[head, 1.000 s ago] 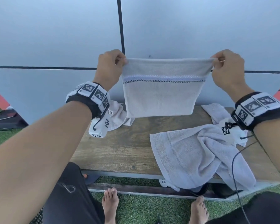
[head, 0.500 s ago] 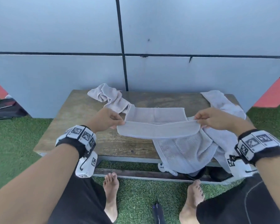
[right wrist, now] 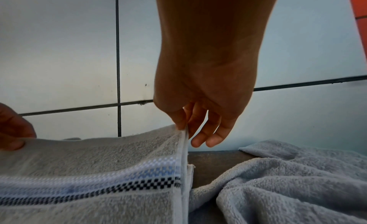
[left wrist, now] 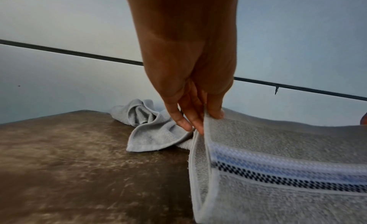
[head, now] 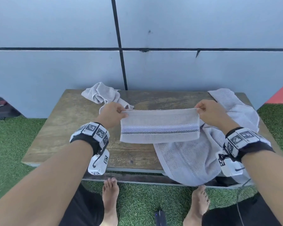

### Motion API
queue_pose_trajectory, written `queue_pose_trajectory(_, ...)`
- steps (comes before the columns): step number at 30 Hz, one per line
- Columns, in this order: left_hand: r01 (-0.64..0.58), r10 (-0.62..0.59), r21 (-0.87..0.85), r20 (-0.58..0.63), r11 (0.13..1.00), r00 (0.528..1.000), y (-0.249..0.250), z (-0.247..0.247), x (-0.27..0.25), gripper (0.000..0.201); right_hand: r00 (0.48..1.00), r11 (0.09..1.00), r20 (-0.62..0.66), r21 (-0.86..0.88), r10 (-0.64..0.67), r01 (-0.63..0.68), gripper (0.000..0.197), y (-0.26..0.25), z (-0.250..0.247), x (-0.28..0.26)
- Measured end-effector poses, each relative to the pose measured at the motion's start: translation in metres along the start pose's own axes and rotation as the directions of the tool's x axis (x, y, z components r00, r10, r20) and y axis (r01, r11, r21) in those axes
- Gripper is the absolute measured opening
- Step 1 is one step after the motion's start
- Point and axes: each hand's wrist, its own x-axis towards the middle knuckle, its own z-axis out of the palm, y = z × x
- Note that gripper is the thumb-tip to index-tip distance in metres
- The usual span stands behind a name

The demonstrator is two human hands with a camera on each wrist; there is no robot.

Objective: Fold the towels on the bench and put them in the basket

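Feet and ground: bare feet on green turf at the near edge of the bench [head: 69, 128]; no basket shows in any view.
Large towel [head: 191, 159]: unfolded, heaped on the right of the bench, its near end hanging over the front edge.
Striped towel [head: 159, 128]: lies doubled across the middle of the bench, striped band uppermost, its right part resting on the large towel. One second ago it hung upright in the air at full drop; half a second ago it was being lowered over its own far half. The fold is now down.
Left hand [head: 112, 114]: thumb and fingers pinch the far left corner of the striped towel, both layers together, as the left wrist view confirms.
Right hand [head: 210, 113]: thumb and forefinger pinch the far right corner; the remaining fingers hang loose beside the hem.
Crumpled towel [head: 103, 94]: bunched at the far left of the bench, just behind the left hand.
Assessment: one fold appears complete and edges look aligned. A further fold across the width seems due before binning. Two towels remain untouched; task is judged early.
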Motion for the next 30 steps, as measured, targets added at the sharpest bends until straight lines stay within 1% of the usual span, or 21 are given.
queue_pose_trajectory(3, 0.039, -0.039, 0.009, -0.05, 0.999, 0.998, 0.006, 0.013, 0.02, 0.013, 1.0, 0.999, -0.004, -0.036, 0.024, -0.024, 0.011, 0.005, 0.014, 0.023)
queue_pose_trajectory(6, 0.073, -0.065, 0.068, -0.108, 0.995, 0.992, 0.007, 0.025, 0.036, 0.01, 0.998, 0.996, 0.022, -0.076, 0.056, -0.054, 0.01, 0.01, 0.03, 0.042)
queue_pose_trajectory(10, 0.082, -0.08, 0.042, -0.045, 0.996, 0.996, -0.005, 0.04, 0.054, 0.014, 0.997, 0.993, 0.022, -0.089, 0.074, -0.072, 0.012, 0.018, 0.051, 0.058)
queue_pose_trajectory(17, 0.086, -0.085, 0.033, -0.016, 0.996, 0.996, -0.018, 0.047, 0.067, 0.011, 0.999, 0.991, 0.035, -0.131, -0.002, 0.007, 0.013, 0.028, 0.069, 0.07)
queue_pose_trajectory(20, 0.077, -0.077, 0.004, -0.011, 0.997, 0.997, -0.02, 0.044, 0.065, 0.033, 0.999, 0.992, 0.046, -0.126, -0.009, 0.015, 0.01, 0.027, 0.069, 0.07)
queue_pose_trajectory(21, 0.073, -0.073, -0.006, -0.009, 0.997, 0.997, -0.02, 0.043, 0.064, 0.035, 0.999, 0.992, 0.047, -0.124, -0.016, 0.022, 0.008, 0.026, 0.068, 0.07)
queue_pose_trajectory(23, 0.075, -0.075, -0.017, -0.001, 0.997, 0.997, -0.021, 0.041, 0.063, 0.022, 0.998, 0.991, 0.053, -0.127, -0.034, 0.04, 0.004, 0.027, 0.069, 0.07)
queue_pose_trajectory(24, 0.078, -0.078, -0.016, 0.004, 0.997, 0.997, -0.021, 0.04, 0.062, 0.017, 0.998, 0.99, 0.057, -0.137, -0.039, 0.046, 0.009, 0.028, 0.069, 0.07)
queue_pose_trajectory(25, 0.074, -0.074, -0.015, 0.005, 0.997, 0.997, -0.02, 0.039, 0.062, 0.018, 0.997, 0.988, 0.063, -0.146, -0.038, 0.047, 0.014, 0.028, 0.069, 0.071)
queue_pose_trajectory(28, 0.068, -0.068, 0.0, -0.01, 0.998, 0.998, -0.016, 0.037, 0.059, 0.051, 0.998, 0.981, 0.065, -0.19, -0.021, 0.033, 0.012, 0.025, 0.069, 0.071)
queue_pose_trajectory(29, 0.074, -0.074, 0.005, -0.015, 0.997, 0.997, -0.015, 0.037, 0.059, 0.055, 0.998, 0.978, 0.066, -0.207, -0.022, 0.035, 0.012, 0.023, 0.069, 0.07)
queue_pose_trajectory(30, 0.084, -0.084, 0.014, -0.012, 0.996, 0.996, -0.014, 0.037, 0.059, 0.053, 0.997, 0.975, 0.069, -0.221, -0.022, 0.037, 0.012, 0.022, 0.068, 0.069)
